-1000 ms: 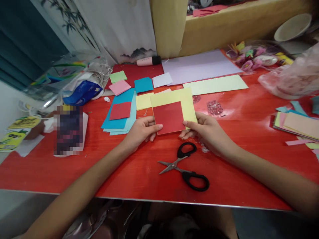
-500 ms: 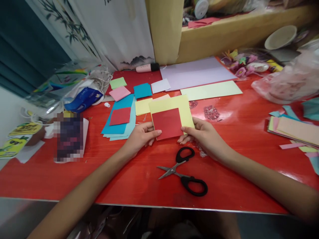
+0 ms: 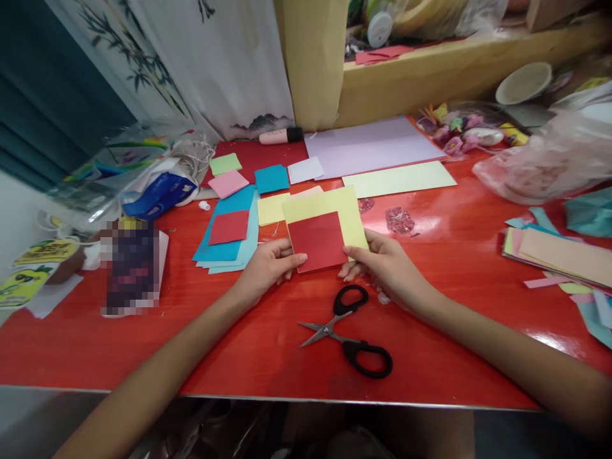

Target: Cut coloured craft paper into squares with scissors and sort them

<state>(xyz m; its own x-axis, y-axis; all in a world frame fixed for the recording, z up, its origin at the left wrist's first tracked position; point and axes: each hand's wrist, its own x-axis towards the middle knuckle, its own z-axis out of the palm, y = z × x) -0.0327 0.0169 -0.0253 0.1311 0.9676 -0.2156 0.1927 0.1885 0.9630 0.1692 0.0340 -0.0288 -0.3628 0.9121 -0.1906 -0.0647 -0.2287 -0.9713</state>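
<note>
Both hands were found closed on paper. The left hand (image 3: 270,264) pinched the lower left corner of a red square (image 3: 318,243), thumb flat on the front and fingers curled behind. The right hand (image 3: 385,255) gripped the opposite side, thumb tip at the red edge and fingers behind a larger yellow sheet (image 3: 351,217). The red square, smooth, matt and straight-cut, lay against the yellow sheet, which showed as a broad L-shaped margin along the top and right. The pair was held tilted over the table (image 3: 239,363), between the hands.

The tabletop was glossy red, with streaked reflections. Just below the held papers lay scissors (image 3: 326,330), their pointed metal blades parted and their black handles formed as oval loops.

Beyond the left hand, a second red square (image 3: 228,227) rested on blue sheets (image 3: 217,252). Small, flat pieces of green paper (image 3: 226,164), pink paper (image 3: 228,184) and blue paper (image 3: 272,180) were noted farther back. A long pale green strip (image 3: 401,180) lay in front of a wide lilac sheet (image 3: 368,145). At the right stood a crumpled, translucent plastic bag (image 3: 530,153), near a layered stack of paper (image 3: 568,255).
</note>
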